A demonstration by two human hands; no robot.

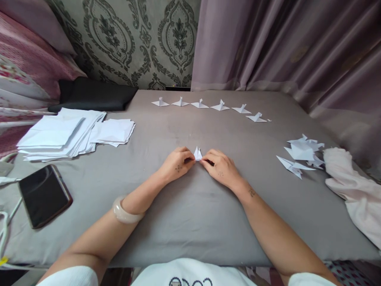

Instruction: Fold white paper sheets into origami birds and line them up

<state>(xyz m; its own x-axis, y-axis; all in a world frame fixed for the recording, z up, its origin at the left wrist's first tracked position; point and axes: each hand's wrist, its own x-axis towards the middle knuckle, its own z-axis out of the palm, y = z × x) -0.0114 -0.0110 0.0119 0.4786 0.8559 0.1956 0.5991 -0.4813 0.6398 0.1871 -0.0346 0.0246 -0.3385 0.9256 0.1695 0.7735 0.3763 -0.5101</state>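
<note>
While six folded birds line the upper middle, one paper piece stands mid-frame, seemingly part-folded.
Left hand and right hand each pinch its base; stacked sheets wait at left.

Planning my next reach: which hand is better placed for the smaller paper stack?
Probably the left hand: it is nearer the smaller paper stack, while the right hand lies farther off. Both hold the folded paper, though.
</note>
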